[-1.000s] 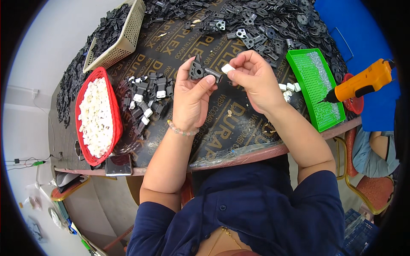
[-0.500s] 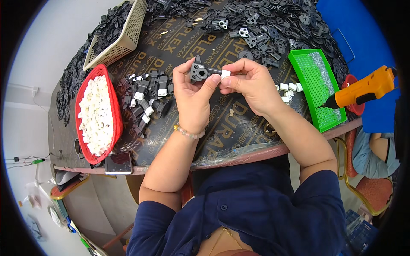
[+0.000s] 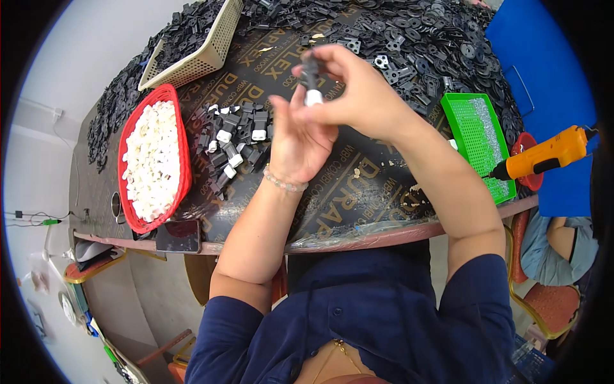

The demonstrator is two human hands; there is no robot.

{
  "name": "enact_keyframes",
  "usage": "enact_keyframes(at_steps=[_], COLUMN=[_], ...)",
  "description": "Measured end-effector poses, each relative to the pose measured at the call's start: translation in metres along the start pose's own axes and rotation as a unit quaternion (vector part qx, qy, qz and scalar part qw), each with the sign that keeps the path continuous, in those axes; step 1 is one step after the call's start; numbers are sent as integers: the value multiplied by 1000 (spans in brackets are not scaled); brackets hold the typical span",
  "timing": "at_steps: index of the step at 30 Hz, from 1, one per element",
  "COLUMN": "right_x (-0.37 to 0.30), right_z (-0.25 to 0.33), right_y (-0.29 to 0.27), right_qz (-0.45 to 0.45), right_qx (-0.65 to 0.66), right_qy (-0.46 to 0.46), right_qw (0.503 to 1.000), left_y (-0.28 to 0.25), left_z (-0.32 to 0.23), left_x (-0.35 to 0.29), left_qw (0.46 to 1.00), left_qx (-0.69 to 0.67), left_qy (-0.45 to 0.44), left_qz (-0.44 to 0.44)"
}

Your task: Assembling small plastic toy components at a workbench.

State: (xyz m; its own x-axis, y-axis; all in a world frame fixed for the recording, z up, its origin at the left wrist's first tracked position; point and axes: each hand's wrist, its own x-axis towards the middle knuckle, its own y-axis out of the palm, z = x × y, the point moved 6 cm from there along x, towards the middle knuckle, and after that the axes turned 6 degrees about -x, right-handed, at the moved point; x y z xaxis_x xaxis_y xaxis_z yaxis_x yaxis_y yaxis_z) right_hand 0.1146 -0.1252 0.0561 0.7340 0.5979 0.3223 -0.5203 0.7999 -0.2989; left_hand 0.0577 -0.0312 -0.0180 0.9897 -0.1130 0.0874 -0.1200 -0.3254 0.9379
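In front of me, over the table, my right hand (image 3: 368, 96) pinches a black plastic fitting (image 3: 310, 70) with a white block-shaped cap (image 3: 313, 97) on its lower end. The fitting stands roughly upright and is slightly blurred. Just below it my left hand (image 3: 299, 150) is turned palm up, thumb apart, and holds nothing that I can see; the right hand covers some of its fingers. Left of that hand lies a heap of black parts (image 3: 246, 121), several with white caps on them.
A red basket (image 3: 181, 147) of white caps stands at the left, near a phone (image 3: 178, 236). Behind it is a beige basket (image 3: 214, 54) of black parts. Loose black parts (image 3: 441, 45) cover the far table. Rightward are a green tray (image 3: 457, 134) of small metal pieces and an orange power screwdriver (image 3: 547, 153).
The black fitting has turned from lying sideways to upright and moved slightly away from me. My left hand has let go of it and rolled palm up; the right hand now holds it alone.
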Motion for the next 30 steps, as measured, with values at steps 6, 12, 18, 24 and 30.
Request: enact_keyframes(at_steps=[6, 12, 18, 24, 30], right_x=[42, 67, 115, 112, 71], right_z=[22, 6, -20, -116, -126], right_y=[86, 156, 112, -42, -61], right_qz=[56, 161, 67, -53, 65], right_qx=[-159, -271, -250, -679, -565], right_qy=[-59, -76, -98, 61, 30], right_qw=[984, 946, 961, 730, 822], left_y=[-54, -89, -76, -65, -64], left_z=[-4, -10, -15, -5, -4], left_x=[10, 15, 13, 10, 5], left_qw=[986, 982, 976, 970, 971], left_qx=[-59, -174, -46, -53, -15], left_qy=[91, -49, 51, 24, 11], left_qz=[-129, -61, -208, -235, -239])
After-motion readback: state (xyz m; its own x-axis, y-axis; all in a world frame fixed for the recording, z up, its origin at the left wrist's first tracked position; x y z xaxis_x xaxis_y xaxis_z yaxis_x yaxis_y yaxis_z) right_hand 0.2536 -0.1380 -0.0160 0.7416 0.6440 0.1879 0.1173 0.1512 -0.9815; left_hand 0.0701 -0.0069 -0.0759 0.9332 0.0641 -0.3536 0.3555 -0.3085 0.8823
